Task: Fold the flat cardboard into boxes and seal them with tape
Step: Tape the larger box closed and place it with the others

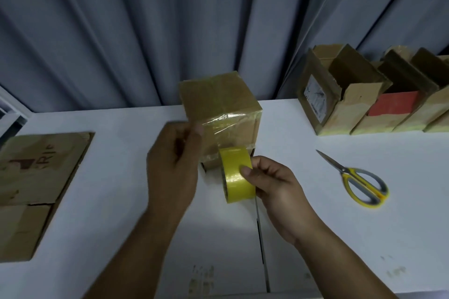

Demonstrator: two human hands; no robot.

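Note:
A small folded cardboard box (220,102) stands in the middle of the white table (121,201), with clear tape across its top and down its near side. My right hand (272,184) grips a yellow tape roll (237,173) just in front of the box; a strip of tape runs from the roll up the box's near face. My left hand (175,160) is blurred, raised at the box's near left edge, thumb and fingers pinched close together by the tape there. Flat cardboard sheets (36,184) lie at the table's left edge.
Yellow-handled scissors (359,182) lie on the table to the right. Several open-topped cardboard boxes (345,94) stand in a row at the back right. A grey curtain (145,31) hangs behind the table. A seam runs down the table near my right wrist.

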